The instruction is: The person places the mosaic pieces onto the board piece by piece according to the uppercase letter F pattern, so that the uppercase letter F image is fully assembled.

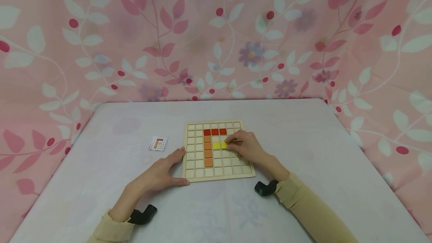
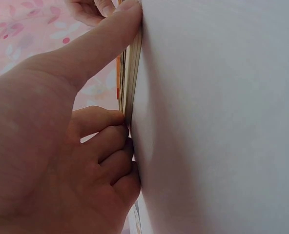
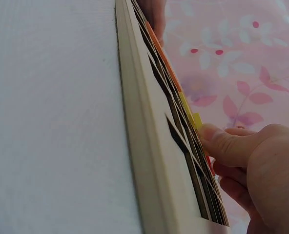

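Observation:
A square wooden grid board (image 1: 199, 174) lies on the table, with three red tiles (image 1: 215, 131) in a row and a column of several orange tiles (image 1: 208, 153). One yellow tile (image 1: 216, 145) sits beside the column. My right hand (image 1: 248, 146) pinches a second yellow tile (image 3: 197, 120) between thumb and fingers, just right of the first one; it stands tilted above the board surface in the right wrist view. My left hand (image 1: 160, 173) rests at the board's near left corner, fingertips against the left side and thumb along the front edge.
A small card (image 1: 158, 143) with a printed coloured grid pattern lies left of the board. White cloth covers the table (image 1: 118, 153), and a pink floral curtain (image 1: 202, 40) hangs behind it. Black wrist cameras (image 1: 143, 215) sit at both sleeves.

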A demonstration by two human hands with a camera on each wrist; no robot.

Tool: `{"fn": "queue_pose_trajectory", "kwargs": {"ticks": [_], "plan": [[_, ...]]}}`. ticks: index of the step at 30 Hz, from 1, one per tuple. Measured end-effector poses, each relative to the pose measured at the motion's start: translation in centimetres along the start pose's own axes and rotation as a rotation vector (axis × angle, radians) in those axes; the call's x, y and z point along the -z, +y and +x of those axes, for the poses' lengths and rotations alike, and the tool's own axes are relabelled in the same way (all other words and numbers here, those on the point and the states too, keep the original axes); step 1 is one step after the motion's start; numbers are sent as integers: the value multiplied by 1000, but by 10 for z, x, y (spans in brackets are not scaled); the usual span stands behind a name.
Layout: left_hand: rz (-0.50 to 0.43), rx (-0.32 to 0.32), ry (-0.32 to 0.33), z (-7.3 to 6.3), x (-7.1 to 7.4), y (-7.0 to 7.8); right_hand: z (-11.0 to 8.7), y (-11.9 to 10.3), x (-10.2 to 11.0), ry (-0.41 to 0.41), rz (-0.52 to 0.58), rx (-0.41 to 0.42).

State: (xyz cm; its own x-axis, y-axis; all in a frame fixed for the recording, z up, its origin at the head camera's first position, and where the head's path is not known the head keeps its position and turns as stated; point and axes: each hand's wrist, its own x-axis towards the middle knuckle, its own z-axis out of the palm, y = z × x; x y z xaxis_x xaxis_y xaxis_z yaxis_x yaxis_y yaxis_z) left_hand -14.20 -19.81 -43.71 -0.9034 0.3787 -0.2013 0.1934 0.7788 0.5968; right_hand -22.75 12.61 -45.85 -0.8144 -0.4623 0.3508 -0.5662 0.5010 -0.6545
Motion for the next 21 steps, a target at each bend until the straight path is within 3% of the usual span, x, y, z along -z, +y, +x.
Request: {"fn": "queue_pose_trajectory", "kwargs": {"ticks": [21], "plan": [[6, 3, -5, 1, 2, 2, 0, 6, -2, -22, -1, -39]]}}
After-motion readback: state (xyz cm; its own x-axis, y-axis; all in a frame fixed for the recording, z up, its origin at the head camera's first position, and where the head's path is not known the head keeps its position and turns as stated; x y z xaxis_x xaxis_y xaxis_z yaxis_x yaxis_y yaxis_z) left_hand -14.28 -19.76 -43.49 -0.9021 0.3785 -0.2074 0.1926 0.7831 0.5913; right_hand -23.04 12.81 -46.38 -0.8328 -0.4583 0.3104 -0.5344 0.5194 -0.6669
